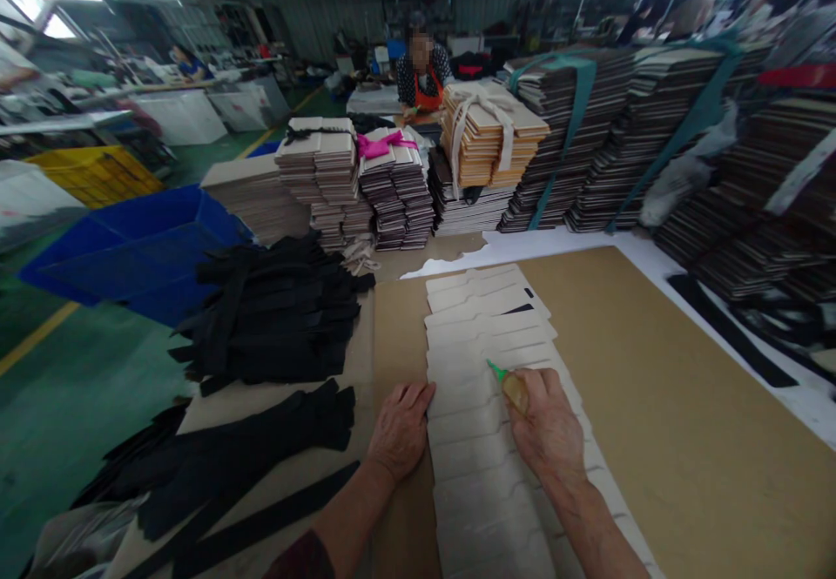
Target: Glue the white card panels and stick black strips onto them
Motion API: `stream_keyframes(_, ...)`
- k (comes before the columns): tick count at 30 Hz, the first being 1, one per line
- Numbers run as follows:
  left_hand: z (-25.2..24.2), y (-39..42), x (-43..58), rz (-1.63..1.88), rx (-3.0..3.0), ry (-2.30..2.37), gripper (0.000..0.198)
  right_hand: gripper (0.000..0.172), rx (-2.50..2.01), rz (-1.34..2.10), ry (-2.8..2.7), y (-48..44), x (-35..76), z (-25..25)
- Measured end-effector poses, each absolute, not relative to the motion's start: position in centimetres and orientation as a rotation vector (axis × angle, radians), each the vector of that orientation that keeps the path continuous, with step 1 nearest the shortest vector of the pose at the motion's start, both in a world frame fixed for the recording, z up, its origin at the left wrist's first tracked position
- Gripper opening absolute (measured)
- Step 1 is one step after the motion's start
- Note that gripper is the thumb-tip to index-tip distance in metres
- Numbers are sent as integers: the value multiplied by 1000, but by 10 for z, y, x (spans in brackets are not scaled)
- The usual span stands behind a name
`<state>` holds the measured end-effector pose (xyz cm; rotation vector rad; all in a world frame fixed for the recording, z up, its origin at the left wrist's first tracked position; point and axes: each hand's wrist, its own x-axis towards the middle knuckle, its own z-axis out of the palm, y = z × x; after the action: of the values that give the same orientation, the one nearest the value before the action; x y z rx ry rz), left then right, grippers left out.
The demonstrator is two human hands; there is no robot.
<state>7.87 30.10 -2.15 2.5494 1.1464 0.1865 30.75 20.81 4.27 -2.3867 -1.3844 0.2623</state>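
Observation:
A long row of overlapping pale beige panels (480, 440) lies on a brown board, each one partly covering its neighbour. My right hand (545, 427) is closed round a glue bottle (515, 393) with amber contents and a green nozzle. The nozzle tip points at the panels near the middle of the row; whether it touches them I cannot tell. Flat along the row's left edge rests my left hand (403, 427), fingers stretched out and holding nothing. Near the far end a small black strip (521, 309) shows between two panels.
Black fabric strips (280, 309) are piled on the left, with a blue bin (137, 239) beyond. Tied stacks of panels (395, 183) line the table's back, taller strapped stacks (568, 135) the right. A co-worker (424, 74) sits behind them.

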Motion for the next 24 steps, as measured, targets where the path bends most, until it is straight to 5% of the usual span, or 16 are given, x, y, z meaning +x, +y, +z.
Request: stream_keyframes(24,-25,304,79,206,2584,1121,56,22,-2444,133,-1159,196,351,29)
